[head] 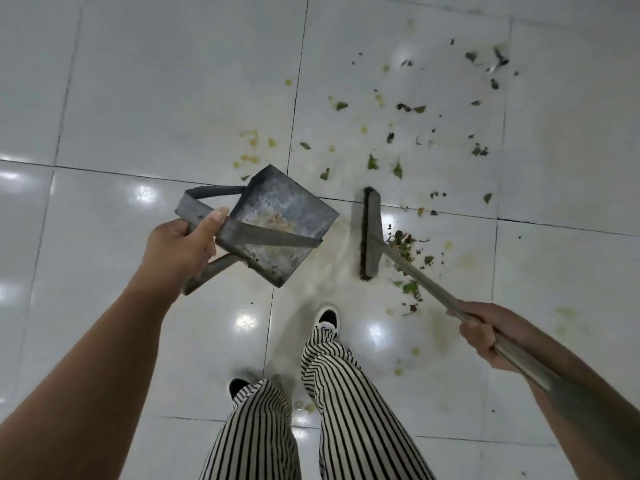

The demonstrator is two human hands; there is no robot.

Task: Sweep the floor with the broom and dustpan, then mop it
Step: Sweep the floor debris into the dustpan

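Note:
My left hand (pixel 180 245) grips the strap handle of a grey metal dustpan (pixel 280 216), held tilted above the floor with some pale scraps lying inside it. My right hand (pixel 479 332) grips the long grey handle of the broom (pixel 370 233). The broom's head stands on the white tile floor (pixel 173 98) just right of the dustpan, with a gap between them. A small heap of green leaf scraps (pixel 403 245) lies right of the broom head. More leaf bits (pixel 398 169) and yellowish wet spots (pixel 251 138) are scattered farther out.
My feet in black-and-white shoes (pixel 327 318) and striped trousers (pixel 346 393) stand just below the dustpan and broom. Darker debris (pixel 498 58) lies at the far right. Glossy tiles with dark grout lines stretch left and ahead.

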